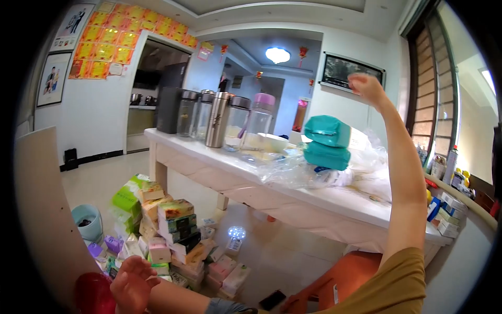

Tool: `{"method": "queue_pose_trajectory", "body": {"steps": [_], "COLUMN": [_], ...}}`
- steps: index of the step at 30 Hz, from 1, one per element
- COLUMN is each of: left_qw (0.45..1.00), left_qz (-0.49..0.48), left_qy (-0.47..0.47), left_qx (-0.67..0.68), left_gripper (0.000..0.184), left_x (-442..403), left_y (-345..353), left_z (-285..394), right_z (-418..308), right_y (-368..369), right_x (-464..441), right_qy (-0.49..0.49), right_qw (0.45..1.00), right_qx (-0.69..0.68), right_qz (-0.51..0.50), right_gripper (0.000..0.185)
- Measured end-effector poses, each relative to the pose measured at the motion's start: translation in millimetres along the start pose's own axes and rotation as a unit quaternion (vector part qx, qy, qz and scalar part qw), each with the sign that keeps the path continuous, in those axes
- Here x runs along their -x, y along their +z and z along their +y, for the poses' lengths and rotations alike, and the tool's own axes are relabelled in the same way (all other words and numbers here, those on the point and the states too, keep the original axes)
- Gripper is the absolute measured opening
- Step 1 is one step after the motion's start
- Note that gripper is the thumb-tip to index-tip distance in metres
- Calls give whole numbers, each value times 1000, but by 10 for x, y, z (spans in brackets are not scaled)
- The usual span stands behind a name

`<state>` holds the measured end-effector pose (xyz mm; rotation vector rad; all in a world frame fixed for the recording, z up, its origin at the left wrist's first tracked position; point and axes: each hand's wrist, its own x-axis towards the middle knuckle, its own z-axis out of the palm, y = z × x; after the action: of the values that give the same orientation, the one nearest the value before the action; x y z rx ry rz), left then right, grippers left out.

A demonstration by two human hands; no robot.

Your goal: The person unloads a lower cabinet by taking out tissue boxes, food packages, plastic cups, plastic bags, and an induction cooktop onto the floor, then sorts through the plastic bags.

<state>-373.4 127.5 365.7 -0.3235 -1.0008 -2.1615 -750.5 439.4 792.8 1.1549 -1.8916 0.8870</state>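
Right hand [368,88] raised, fingers curled together; left hand [132,287] fingers apart. Likely between grasps; reaching stacked teal plastic packs [327,132] needs right lowered.

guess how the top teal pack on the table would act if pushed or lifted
The top teal pack will probably give when squeezed, as its sides look rounded and bulging. It may slide if pushed, since it sits on the lower teal pack. Its flattish shape makes rolling unlikely.

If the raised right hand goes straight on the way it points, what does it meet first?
Probably the dark framed panel on the wall; nothing shows between it and the right hand, but depth is unclear.
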Motion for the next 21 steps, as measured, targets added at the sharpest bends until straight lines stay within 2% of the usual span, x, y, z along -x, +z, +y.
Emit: {"method": "queue_pose_trajectory", "body": {"steps": [4, 6, 8, 11, 12, 13, 16, 17, 18, 21], "left_qw": [999, 999, 999, 997, 996, 995, 989, 987, 985, 970], "left_qz": [7, 10, 26, 53, 60, 61, 89, 101, 116, 217], "left_qy": [5, 13, 21, 42, 50, 63, 93, 95, 98, 103], "left_qx": [39, 38, 36, 45, 38, 49, 74, 81, 88, 40], "left_gripper": [40, 38, 36, 35, 34, 35, 33, 32, 31, 27], "left_x": [-3, 21, 57, 104, 116, 129, 205, 235, 271, 418], "left_y": [-71, -107, -82, -98, -121, -166, -294, -331, -354, -419], "left_z": [100, 185, 300, 440, 484, 517, 620, 647, 672, 738], "right_z": [-1061, -1691, -2294, -3117, -3335, -3553, -4023, -4139, -4223, -4484], "right_y": [711, 1150, 1614, 2383, 2639, 2765, 3326, 3474, 3631, 4041], "right_x": [-380, -432, -441, -127, 93, 356, 997, 1230, 1461, 2011], "right_qy": [-178, -209, -299, -459, -489, -507, -635, -637, -630, -577], "right_qw": [982, 975, 944, 860, 839, 820, 698, 665, 657, 582], "right_qx": [41, 2, -3, -87, -137, -140, -204, -252, -287, -430], "right_qz": [-43, -75, -138, -207, -196, -226, -260, -298, -300, -378], "right_gripper": [25, 24, 24, 24, 24, 24, 20, 19, 17, 19]}}
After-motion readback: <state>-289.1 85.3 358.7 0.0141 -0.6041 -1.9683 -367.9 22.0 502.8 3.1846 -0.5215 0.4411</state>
